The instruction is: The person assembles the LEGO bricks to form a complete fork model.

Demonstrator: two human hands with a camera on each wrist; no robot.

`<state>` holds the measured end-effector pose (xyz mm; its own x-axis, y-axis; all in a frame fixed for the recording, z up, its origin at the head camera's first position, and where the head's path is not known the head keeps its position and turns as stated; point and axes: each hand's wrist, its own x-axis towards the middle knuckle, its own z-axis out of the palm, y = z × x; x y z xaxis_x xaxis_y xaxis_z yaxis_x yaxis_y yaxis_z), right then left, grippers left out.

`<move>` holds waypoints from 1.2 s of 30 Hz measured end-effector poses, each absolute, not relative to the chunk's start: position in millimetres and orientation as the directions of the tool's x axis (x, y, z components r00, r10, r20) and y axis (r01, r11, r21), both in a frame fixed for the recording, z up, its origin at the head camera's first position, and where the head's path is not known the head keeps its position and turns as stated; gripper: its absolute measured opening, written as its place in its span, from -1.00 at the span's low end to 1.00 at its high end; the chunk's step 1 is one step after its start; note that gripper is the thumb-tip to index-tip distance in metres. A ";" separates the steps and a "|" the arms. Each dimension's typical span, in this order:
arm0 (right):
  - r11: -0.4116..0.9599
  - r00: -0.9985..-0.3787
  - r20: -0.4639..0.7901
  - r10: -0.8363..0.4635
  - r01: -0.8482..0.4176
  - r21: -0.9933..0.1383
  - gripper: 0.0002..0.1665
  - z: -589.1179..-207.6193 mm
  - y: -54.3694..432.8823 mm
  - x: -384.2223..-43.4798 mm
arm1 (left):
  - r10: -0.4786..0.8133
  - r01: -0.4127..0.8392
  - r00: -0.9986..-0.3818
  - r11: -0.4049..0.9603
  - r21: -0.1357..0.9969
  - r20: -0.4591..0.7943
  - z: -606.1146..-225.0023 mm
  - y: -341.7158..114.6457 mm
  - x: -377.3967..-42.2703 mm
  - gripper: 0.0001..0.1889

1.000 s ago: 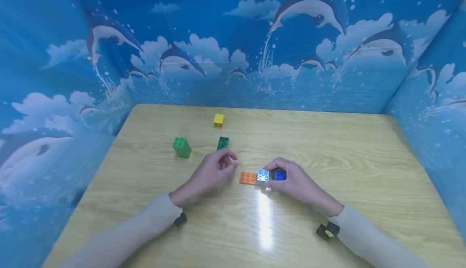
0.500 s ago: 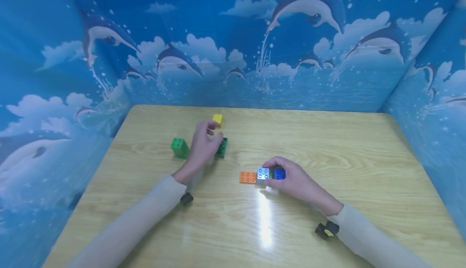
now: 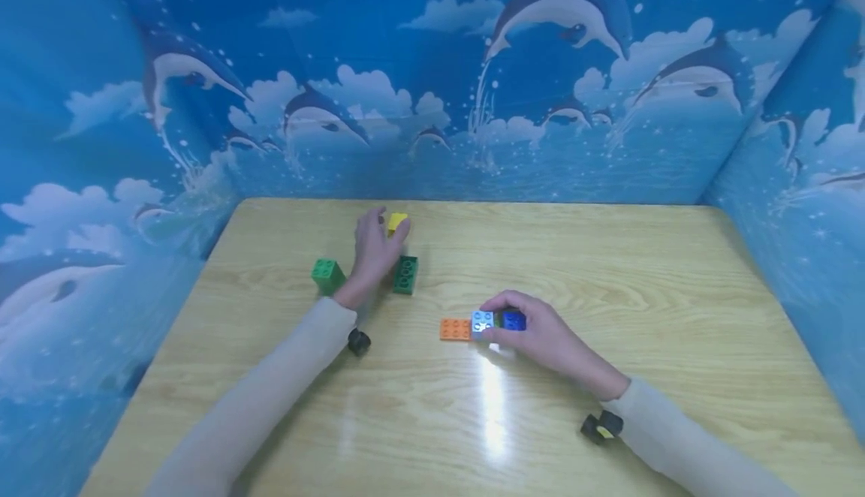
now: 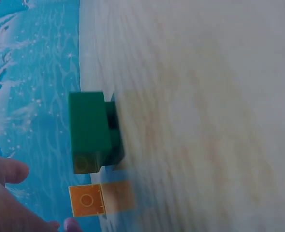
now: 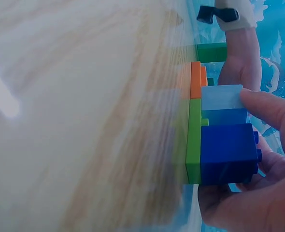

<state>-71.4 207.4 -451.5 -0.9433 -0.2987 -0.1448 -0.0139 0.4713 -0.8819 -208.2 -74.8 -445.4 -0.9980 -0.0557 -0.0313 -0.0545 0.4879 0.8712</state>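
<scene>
My left hand (image 3: 380,245) reaches to the yellow brick (image 3: 397,221) at the back of the table, with thumb and fingers spread on either side. In the left wrist view a gap shows between the fingers and that brick (image 4: 87,200), which looks orange there. My right hand (image 3: 547,332) pinches the light blue brick (image 3: 483,323). This brick and a dark blue brick (image 5: 228,152) sit on a light green plate (image 5: 193,145), at whose end lies an orange plate (image 3: 456,329). The right hand partly hides the light green plate in the head view.
A dark green brick (image 3: 405,275) lies on its side, studs facing the right wrist, near the left hand. Left of that wrist stands a tall bright green brick (image 3: 327,277). Dolphin-printed blue sheets (image 3: 432,144) border the wooden table (image 3: 608,257).
My left hand has moved away from beside the orange plate, past the dark green brick, to the yellow brick. The right hand keeps its hold on the light blue brick.
</scene>
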 end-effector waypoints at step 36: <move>0.508 -0.929 -0.191 -0.318 0.004 -0.862 -0.60 -445.9 208.1 -75.3 | 0.010 -0.117 -0.990 0.526 0.842 -0.143 -451.9 -66.0 -235.0 -0.46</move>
<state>-75.3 208.1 -445.9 -0.9285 -0.3181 -0.1915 0.0038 0.5075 -0.8616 -235.0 -66.0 -451.9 -0.9896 0.0100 -0.1432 -0.1166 0.5263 0.8422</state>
